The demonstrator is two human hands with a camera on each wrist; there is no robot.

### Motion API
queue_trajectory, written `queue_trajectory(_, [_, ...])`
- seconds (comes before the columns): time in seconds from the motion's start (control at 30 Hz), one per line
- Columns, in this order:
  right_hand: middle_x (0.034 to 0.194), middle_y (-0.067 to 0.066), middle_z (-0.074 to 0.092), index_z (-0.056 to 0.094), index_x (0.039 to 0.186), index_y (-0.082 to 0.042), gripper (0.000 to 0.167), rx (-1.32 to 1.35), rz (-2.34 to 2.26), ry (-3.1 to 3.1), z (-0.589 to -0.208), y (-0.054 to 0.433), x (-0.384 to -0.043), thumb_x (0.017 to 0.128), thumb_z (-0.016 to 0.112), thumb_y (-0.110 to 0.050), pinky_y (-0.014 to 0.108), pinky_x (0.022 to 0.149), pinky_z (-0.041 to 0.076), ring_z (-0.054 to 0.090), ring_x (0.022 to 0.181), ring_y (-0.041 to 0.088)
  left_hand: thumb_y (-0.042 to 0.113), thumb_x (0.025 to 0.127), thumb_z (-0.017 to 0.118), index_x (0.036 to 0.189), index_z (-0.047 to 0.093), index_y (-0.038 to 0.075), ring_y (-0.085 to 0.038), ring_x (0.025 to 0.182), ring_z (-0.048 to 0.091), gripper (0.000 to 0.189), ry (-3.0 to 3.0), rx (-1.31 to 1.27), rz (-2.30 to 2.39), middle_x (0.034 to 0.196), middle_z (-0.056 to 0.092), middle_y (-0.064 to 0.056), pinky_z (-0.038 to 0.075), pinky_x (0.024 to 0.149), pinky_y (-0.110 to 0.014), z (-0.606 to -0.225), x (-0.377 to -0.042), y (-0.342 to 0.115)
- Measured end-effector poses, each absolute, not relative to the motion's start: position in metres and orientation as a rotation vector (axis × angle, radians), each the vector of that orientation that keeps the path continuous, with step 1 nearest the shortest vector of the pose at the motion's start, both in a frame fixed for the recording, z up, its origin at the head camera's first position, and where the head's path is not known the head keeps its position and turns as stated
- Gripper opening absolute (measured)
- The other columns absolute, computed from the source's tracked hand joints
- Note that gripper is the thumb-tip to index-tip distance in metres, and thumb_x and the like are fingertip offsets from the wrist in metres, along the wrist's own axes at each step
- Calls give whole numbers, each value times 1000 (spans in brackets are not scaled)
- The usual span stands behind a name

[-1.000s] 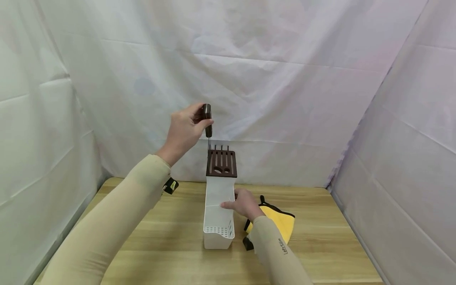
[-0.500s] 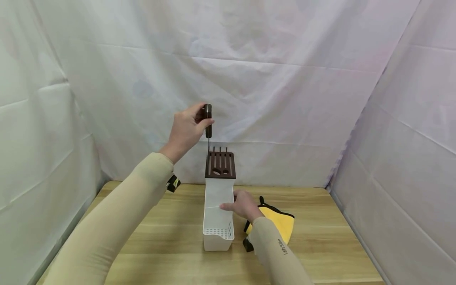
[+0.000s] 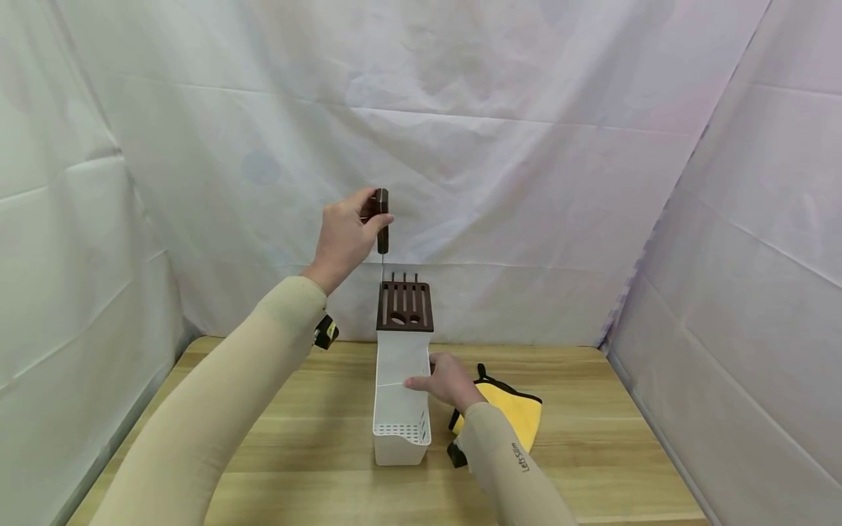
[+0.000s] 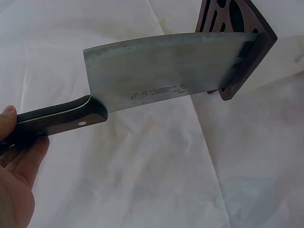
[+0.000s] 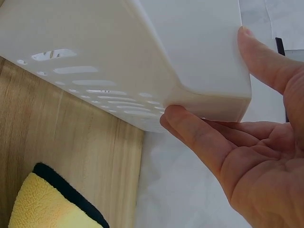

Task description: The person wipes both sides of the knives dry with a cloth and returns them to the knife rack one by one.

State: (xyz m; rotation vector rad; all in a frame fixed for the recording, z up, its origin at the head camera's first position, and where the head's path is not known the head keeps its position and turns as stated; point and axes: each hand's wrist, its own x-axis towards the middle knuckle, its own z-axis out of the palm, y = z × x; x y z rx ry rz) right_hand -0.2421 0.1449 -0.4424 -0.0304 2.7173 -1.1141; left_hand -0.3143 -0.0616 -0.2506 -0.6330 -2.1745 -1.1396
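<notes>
My left hand (image 3: 343, 235) grips the dark handle of a cleaver (image 4: 156, 73), held upright above a white knife holder (image 3: 403, 354). The broad steel blade points down, its far end at the holder's brown slotted top (image 3: 404, 307), by the leftmost slot. How deep it sits in the slot I cannot tell. Lower down, my right hand (image 3: 449, 380) holds the holder's right side, thumb on the near face and fingers curled round the side wall, as the right wrist view shows.
A yellow towel (image 3: 520, 413) with black edging lies right of the holder, partly behind my right forearm. The holder stands on a wooden table (image 3: 296, 431). White cloth sheets (image 3: 493, 183) hang behind and at both sides.
The cleaver has risen slightly with my left hand, so a little more blade shows above the slotted top. My right hand keeps its hold on the holder.
</notes>
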Motion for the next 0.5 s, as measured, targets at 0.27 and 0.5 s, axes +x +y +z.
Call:
queue_trajectory(0.27, [101,3,73,72,115,-7,39,-69,-1135,2713,-445,145,-240,87,85,-32,43,81,57,64,88,18,11,97,73,127,65,-2,-33,98,73,34,-2192,-594,-1148,108,74,-21,60,87,-45,-251,-322,-61])
queue_trajectory(0.5, [103,4,73,72,117,-6,43,-77,-1131,2724,-444,143,-237,87,86,-32,43,81,57,64,88,19,14,98,73,131,65,-1,-32,99,72,37,-2229,-558,-1146,109,74,-21,59,87,-46,-249,-328,-59])
